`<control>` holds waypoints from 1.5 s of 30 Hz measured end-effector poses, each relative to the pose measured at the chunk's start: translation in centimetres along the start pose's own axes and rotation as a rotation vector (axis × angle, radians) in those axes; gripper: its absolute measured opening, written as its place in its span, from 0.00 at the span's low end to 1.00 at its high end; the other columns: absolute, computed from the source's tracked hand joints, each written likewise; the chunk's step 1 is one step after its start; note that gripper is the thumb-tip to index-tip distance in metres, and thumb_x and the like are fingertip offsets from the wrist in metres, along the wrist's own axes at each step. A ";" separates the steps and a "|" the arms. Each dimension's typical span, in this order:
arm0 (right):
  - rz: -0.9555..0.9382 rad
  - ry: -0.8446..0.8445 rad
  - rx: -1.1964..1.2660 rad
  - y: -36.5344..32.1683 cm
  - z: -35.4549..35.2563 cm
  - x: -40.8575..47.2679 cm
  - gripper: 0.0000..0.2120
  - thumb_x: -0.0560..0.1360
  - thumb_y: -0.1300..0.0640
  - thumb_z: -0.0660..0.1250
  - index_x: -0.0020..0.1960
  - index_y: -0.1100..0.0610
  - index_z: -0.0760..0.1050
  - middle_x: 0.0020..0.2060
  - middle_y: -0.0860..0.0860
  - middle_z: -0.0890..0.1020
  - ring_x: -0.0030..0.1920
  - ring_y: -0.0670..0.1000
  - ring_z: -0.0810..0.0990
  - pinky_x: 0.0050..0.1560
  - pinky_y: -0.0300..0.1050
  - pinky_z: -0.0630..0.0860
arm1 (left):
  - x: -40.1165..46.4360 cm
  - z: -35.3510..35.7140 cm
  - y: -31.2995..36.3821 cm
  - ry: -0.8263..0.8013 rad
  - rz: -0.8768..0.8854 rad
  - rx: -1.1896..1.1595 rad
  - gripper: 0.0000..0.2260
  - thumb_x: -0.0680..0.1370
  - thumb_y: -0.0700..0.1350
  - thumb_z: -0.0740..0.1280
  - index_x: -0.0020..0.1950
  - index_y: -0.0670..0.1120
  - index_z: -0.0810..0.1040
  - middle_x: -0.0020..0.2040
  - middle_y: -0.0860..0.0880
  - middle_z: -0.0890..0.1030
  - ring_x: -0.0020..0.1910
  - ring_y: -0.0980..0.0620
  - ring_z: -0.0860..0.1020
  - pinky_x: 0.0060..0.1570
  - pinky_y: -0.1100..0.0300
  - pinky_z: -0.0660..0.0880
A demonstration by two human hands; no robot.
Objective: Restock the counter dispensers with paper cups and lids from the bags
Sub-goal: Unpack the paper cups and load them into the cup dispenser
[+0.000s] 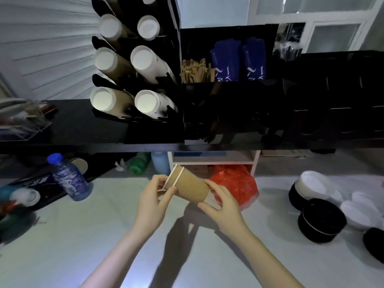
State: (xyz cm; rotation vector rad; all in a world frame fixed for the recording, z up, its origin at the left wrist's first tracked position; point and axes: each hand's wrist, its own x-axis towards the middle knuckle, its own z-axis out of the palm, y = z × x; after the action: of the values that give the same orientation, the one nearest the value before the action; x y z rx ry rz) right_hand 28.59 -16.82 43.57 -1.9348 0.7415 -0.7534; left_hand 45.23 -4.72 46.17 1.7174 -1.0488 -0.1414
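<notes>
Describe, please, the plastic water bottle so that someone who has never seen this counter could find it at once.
Start at the black shelf that carries the cup dispenser rack. Below its left part, on the pale counter, stands the water bottle, tilted, left of the hands. Its blue cap and clear bluish body set it apart from the green bottle lying farther back.

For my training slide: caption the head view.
Both hands hold nested ribbed paper cups below the cup dispenser.

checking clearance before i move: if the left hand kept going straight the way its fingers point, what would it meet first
The left hand points up and right, already gripping the rim end of the ribbed brown cups. Past them, probably the red plastic bag, though depth is unclear.
</notes>
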 end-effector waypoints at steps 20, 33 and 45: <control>-0.628 0.430 0.048 -27.1 -10.6 14.8 0.26 0.68 0.60 0.76 0.65 0.51 0.73 0.59 0.46 0.76 0.58 0.42 0.77 0.54 0.40 0.79 | 25.3 -12.8 12.9 0.296 0.511 0.238 0.15 0.77 0.46 0.69 0.64 0.48 0.76 0.60 0.53 0.77 0.60 0.54 0.72 0.57 0.61 0.67; -0.693 0.466 -0.581 -38.1 -9.4 31.1 0.26 0.72 0.54 0.71 0.69 0.48 0.71 0.58 0.47 0.74 0.58 0.44 0.73 0.53 0.24 0.63 | 40.8 -12.6 12.0 0.234 0.492 0.716 0.46 0.70 0.72 0.56 0.80 0.50 0.49 0.80 0.53 0.48 0.78 0.49 0.52 0.72 0.46 0.50; -0.630 0.346 -0.889 -41.9 -5.4 39.1 0.27 0.69 0.56 0.69 0.68 0.49 0.73 0.57 0.49 0.73 0.56 0.49 0.74 0.53 0.39 0.67 | 41.4 -12.2 11.3 0.302 0.571 0.591 0.45 0.71 0.70 0.61 0.79 0.51 0.47 0.80 0.54 0.48 0.76 0.53 0.55 0.72 0.51 0.48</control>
State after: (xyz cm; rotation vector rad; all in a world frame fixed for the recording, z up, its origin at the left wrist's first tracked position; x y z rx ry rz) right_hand 57.50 -31.53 91.13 -2.9614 0.7373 -1.3107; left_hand 70.62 -25.32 76.52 1.7861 -1.3854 0.8391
